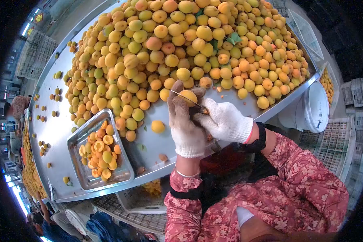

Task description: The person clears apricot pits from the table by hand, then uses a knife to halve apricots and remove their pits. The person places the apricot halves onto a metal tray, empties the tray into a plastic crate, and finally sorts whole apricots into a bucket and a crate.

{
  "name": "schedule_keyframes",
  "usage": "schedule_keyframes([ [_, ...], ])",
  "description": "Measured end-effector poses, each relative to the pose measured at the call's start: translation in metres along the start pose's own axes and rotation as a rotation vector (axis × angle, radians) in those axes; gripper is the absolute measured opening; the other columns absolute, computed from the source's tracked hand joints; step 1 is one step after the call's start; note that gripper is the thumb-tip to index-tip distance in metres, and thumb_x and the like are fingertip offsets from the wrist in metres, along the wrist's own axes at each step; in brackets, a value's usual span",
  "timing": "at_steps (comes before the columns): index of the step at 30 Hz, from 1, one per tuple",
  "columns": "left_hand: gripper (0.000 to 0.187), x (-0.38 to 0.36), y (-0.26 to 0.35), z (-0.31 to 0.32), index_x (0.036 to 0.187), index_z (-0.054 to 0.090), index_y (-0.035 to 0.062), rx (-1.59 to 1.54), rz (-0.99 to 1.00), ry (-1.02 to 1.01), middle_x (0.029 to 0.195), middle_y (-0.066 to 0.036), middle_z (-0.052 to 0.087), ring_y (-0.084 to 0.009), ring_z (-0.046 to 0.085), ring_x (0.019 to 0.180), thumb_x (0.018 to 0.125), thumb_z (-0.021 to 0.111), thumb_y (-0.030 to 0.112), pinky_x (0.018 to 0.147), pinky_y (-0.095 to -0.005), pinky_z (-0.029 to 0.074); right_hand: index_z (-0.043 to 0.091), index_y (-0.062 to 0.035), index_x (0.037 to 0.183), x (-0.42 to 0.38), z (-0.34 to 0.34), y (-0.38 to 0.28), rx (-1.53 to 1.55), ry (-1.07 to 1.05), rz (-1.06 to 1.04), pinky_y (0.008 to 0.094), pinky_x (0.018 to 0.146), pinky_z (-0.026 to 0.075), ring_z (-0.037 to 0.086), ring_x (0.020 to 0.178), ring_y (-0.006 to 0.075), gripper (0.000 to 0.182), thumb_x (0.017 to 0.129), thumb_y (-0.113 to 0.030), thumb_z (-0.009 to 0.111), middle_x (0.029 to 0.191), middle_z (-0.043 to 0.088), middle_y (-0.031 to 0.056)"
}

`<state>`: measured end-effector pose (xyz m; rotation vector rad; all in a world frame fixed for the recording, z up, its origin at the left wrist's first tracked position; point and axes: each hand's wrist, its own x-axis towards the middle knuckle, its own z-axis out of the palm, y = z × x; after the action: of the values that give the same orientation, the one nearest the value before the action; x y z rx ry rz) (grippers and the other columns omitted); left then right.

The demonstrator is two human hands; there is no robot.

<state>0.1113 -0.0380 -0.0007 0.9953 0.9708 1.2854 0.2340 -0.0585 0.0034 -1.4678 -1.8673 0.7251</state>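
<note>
Both of my hands wear white knitted gloves with brown-stained fingers. A yellow apricot [187, 98] is held by my left hand [184, 125], between thumb and fingers. My right hand [226, 121] is closed on a thin knife [185, 98], whose blade lies across the apricot. The hands are close together above the near edge of the metal table [149, 151]. Just beyond them rises a large pile of whole apricots [149, 52]. To the left, a metal tray [129, 172] holds halved apricots [103, 155].
One loose apricot [158, 126] lies between tray and hands. At the right are a white bucket [315, 107] and plastic crates [335, 139]. Another crate [143, 206] of apricots sits below the table edge. Other people [18, 111] are at the far left and lower left.
</note>
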Motion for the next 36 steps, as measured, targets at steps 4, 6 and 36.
schedule_keyframes([
  [4,0.061,0.0,-0.004,-0.001,0.133,0.044,0.0003,-0.354,-0.171,-0.055,0.116,-0.014,0.061,-0.0229,0.06,0.105,0.103,0.031,0.052,0.091,-0.033,0.049,0.053,-0.0032,0.109,0.003,-0.003,-0.002,-0.125,-0.047,-0.001,0.0496,0.057,0.051,0.065,0.065,0.0406,0.035,0.093,-0.034,0.059,0.07,0.064,0.0205],
  [6,0.062,-0.001,-0.004,0.001,0.133,0.044,0.0001,-0.398,-0.167,-0.063,0.117,-0.014,0.061,-0.0223,0.06,0.103,0.103,0.031,0.053,0.091,-0.0334,0.049,0.053,-0.0036,0.11,0.004,-0.002,-0.002,-0.085,-0.039,-0.008,0.0499,0.057,0.051,0.065,0.065,0.0409,0.035,0.093,-0.034,0.058,0.071,0.064,0.0211],
  [36,0.052,0.002,-0.028,-0.011,0.136,0.045,0.0028,-0.318,-0.097,-0.097,0.116,-0.014,0.062,-0.0242,0.059,0.107,0.104,0.038,0.043,0.097,-0.0382,0.047,0.052,-0.0006,0.097,0.005,-0.003,0.008,0.024,-0.074,0.034,0.0508,0.059,0.05,0.064,0.072,0.0438,0.034,0.093,-0.033,0.059,0.071,0.063,0.0241],
])
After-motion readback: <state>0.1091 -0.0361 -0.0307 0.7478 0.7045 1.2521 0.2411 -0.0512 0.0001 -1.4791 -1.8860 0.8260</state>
